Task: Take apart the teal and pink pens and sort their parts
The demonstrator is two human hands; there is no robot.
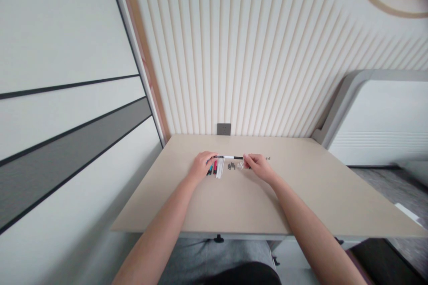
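Observation:
A slim black-and-white pen (229, 157) is held level above the table, one end in each hand. My left hand (201, 164) pinches its left end, and my right hand (259, 166) closes on the right end. Below and beside my left fingers lie a teal-and-black piece (209, 171), a red piece (215, 168) and several thin white sticks (220, 169). Small dark grey parts (231, 166) sit in a loose group between the hands. Small white parts (240, 165) lie close to my right fingertips, partly covered by them.
The beige table (230, 205) stands against a ribbed wall with a dark socket (224, 129). A few tiny parts (268, 158) lie beyond my right hand. A pale cabinet (76, 142) rises at the left, and a grey-white headboard (381, 116) stands at the right.

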